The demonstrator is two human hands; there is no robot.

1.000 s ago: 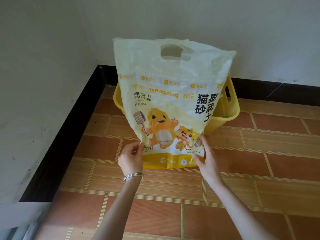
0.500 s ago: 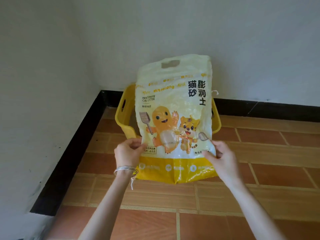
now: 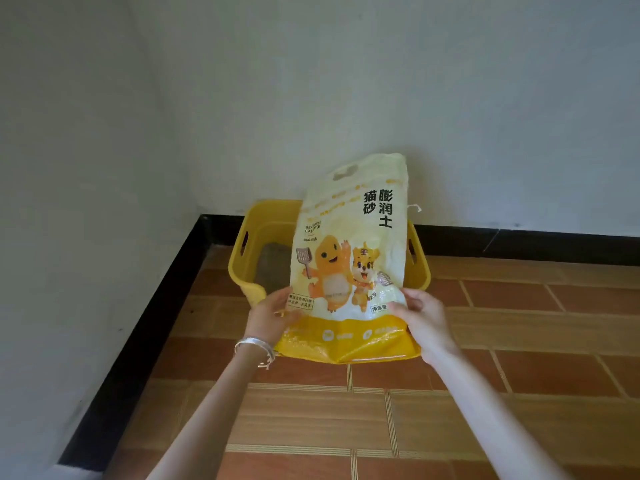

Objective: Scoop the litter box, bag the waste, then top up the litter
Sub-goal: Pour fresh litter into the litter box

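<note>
A white and yellow bag of cat litter with cartoon animals stands upright on the floor in front of the yellow litter box. My left hand grips the bag's lower left edge; a silver bracelet sits on that wrist. My right hand grips the lower right edge, fingers curled on the plastic. The bag hides most of the box; grey litter shows inside at the left.
The litter box sits in a corner between two white walls with a black skirting. Reddish-brown floor tiles spread to the right and towards me.
The bag has moved right and looks smaller and farther away, uncovering the left side of the box. Both hands stay on the bag's lower edges.
</note>
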